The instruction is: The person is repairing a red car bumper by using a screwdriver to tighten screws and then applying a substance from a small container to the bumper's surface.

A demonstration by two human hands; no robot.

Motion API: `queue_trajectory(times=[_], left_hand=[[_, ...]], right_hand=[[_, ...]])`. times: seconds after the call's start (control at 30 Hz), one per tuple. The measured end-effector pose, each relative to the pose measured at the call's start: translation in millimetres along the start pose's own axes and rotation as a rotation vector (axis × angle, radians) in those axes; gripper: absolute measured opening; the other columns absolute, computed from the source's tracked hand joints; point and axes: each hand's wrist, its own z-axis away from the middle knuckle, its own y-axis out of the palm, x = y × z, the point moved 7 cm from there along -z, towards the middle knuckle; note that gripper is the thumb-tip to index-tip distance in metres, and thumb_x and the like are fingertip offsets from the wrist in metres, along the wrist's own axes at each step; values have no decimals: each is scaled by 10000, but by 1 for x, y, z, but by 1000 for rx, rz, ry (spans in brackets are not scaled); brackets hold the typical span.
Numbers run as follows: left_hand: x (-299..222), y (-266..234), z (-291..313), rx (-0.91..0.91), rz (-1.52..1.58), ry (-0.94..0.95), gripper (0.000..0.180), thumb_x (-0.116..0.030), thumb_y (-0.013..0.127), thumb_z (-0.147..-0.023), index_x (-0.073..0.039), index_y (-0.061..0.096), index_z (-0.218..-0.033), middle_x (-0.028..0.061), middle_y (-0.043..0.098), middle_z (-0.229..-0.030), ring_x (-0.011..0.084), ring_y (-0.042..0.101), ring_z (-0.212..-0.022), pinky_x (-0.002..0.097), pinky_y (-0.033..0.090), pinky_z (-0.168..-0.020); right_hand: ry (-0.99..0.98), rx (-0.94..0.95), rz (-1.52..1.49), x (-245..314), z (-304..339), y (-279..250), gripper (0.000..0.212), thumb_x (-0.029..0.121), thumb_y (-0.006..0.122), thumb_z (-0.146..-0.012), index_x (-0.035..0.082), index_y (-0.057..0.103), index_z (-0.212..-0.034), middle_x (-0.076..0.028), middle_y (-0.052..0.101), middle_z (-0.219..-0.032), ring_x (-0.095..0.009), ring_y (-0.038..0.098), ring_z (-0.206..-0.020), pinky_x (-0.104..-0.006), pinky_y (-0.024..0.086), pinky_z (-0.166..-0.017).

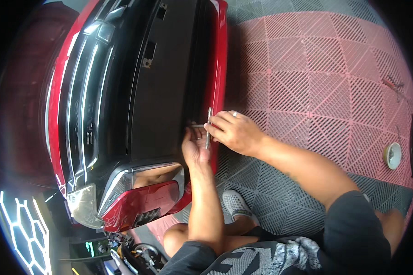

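Nearest is the person's dark shirt (280, 256) with pale print across the chest, and to its left a bent bare knee (175, 240). A grey checkered shoe (236, 203) shows on the floor (303, 68) between the forearms. Of the two hands, the left hand (197, 145) is turned palm up against the lower part of the car (163, 101), its fingers partly curled; whether they grip anything I cannot tell. The right hand (236, 130), wearing a ring (235, 114), reaches in palm down and pinches the crossbar of a metal T-shaped tool (208, 141) between thumb and fingers. The crossbar lies beside the car's red edge (220, 68), while the thin shaft points left over the left hand's fingers, its tip lost in shadow. Beyond the left forearm sits a glossy red and chrome corner piece (144, 201); farther up, a matt black panel has two small openings (148, 53), and bright chrome strips (92, 82) run alongside. Well apart on the right, a round pale bowl (393, 156) rests on the pink and grey slatted tiles, with a reddish object (392, 84) farther off, too small to make out
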Motion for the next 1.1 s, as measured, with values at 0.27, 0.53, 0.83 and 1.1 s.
queue_trajectory(times=[0.27,0.53,0.83,1.1], left_hand=[[-5,-11,-9,53,-20,71,210,-115,650,-1086,-47,648,-1284,119,688,-1290,238,639,-1250,465,517,-1158],[-10,-18,-4,11,-28,43,287,-49,688,-1051,-34,625,-1330,143,697,-1321,257,661,-1286,442,537,-1156],[-4,-3,0,117,9,32,268,-42,641,-1077,21,596,-1333,184,648,-1379,278,630,-1333,456,586,-1128],[-3,-11,-1,155,5,-30,320,-113,570,-1121,32,534,-1404,181,620,-1435,314,567,-1411,549,419,-1267]], right_hand=[[703,220,-544,-31,7,61,365,345,625,-1079,35,710,-906,-87,692,-746,-222,671,-649,-334,564,-612],[531,248,-365,-18,7,35,340,360,647,-1046,29,717,-1013,-132,717,-851,-354,713,-775,-468,617,-757],[852,385,-527,-30,10,73,646,525,469,-1133,2,740,-867,-180,712,-709,-349,677,-588,-479,584,-631],[1296,467,-1361,-22,32,100,721,632,445,-1130,45,720,-816,-60,688,-676,-144,620,-534,-274,482,-496]])
